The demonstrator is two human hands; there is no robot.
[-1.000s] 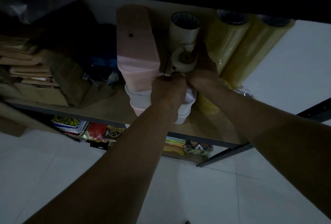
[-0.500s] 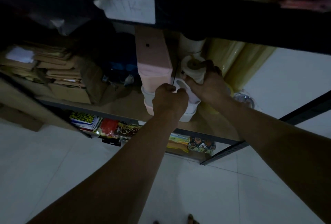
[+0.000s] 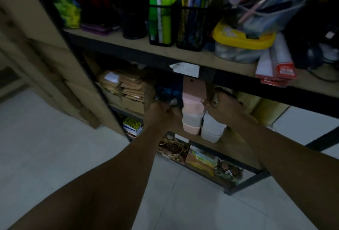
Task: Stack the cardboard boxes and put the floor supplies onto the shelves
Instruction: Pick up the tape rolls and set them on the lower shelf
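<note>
pink box point(image 3: 194, 93) stands over a pale grey and pink tub stack point(image 3: 191, 122). yellow lid point(image 3: 242, 41) on a clear container. black mesh pen holders point(image 3: 190, 27) with green markers point(image 3: 165, 18). white label point(image 3: 185, 69) on black shelf rail point(image 3: 128, 51). brown envelopes point(image 3: 128, 86).

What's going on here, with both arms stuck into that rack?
A person is putting supplies away on the middle shelf of a metal rack. The right hand appears to grip a tape roll just right of an upright pink box that rests on stacked plastic tubs. The left hand is curled on the other side of the box, but it is too dark to tell whether it holds anything.
</note>
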